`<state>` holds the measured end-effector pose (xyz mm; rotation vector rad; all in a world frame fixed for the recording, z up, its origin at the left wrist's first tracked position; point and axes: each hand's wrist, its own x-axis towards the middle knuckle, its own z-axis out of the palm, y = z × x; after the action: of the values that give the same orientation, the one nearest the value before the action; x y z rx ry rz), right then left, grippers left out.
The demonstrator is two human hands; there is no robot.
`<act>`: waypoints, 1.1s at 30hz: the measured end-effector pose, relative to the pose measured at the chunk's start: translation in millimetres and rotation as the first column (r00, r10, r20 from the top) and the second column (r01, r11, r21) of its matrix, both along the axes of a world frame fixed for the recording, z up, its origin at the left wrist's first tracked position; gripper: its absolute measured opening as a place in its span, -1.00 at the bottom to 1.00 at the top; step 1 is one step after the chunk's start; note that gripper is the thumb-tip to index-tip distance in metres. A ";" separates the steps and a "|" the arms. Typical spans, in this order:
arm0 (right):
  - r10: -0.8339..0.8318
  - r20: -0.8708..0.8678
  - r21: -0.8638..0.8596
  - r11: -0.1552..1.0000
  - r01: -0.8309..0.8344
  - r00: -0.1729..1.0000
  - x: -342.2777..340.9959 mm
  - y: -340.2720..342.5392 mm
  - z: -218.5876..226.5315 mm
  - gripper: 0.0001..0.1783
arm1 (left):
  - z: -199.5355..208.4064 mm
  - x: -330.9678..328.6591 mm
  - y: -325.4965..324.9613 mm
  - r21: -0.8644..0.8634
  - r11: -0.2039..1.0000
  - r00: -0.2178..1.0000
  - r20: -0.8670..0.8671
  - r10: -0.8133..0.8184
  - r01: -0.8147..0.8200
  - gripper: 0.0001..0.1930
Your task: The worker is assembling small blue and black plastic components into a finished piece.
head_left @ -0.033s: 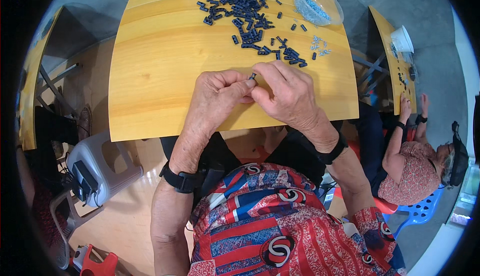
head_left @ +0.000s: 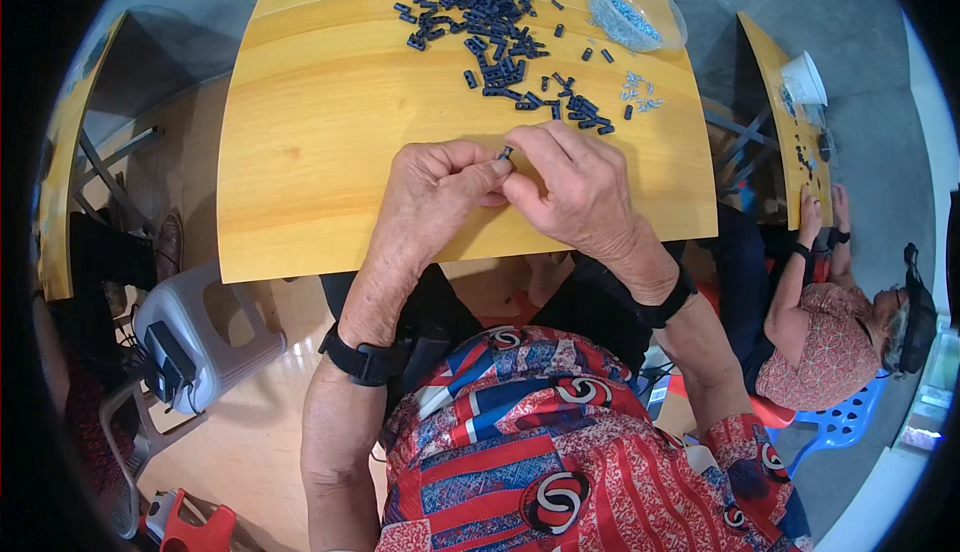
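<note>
- Between the earlier picture and now, neither the left hand [head_left: 435, 187] nor the right hand [head_left: 580, 187] shows a clear shift; the small dark piece [head_left: 505, 153] sits at the same spot between them.
- Only a co-worker's farther hand [head_left: 840, 210], well off to the right, has moved slightly inward.
- So work on this one piece appears to be continuing, with no visible progress.
- The left hand is narrowed, pinching the piece between thumb and bent fingers.
- The right hand arches opposite, thumb and forefinger parted near the piece; whether they touch it cannot be told.
- Both forearms come up from below and converge, wrists over the near edge of the surface [head_left: 330, 152].
- Beyond the hands lies a loose heap of dark pieces [head_left: 490, 7]; beyond the right hand, off to its right, are small clear bits [head_left: 640, 92] and, farther, a clear bowl [head_left: 672, 27].
</note>
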<state>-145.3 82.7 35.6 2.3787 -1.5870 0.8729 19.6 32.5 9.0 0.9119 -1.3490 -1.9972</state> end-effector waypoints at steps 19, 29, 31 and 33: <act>0.109 -0.154 -0.055 0.991 -0.119 0.982 -0.3 -0.7 3.9 -0.81 | 5.5 -5.7 3.8 0.023 1.000 1.000 0.009 0.002 -0.003 -0.81; 0.185 -0.282 0.041 0.983 -0.181 0.941 -1.6 3.3 -5.8 -0.81 | 3.5 -3.5 2.1 0.005 1.000 0.998 0.059 -0.006 0.006 -0.84; 0.175 -0.290 0.026 0.984 -0.175 0.941 -0.9 4.1 -5.5 -0.78 | 2.2 -6.0 1.2 0.011 1.000 0.998 0.057 0.001 -0.002 -0.83; 0.139 -0.289 0.063 0.990 -0.126 0.947 0.3 5.3 -3.6 -0.80 | 3.6 -6.7 2.7 0.013 1.000 0.998 0.055 0.008 -0.009 -0.83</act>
<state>-145.0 88.0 32.0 2.5269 -1.3587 0.4787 12.8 35.2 12.6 0.9833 -1.3603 -1.9907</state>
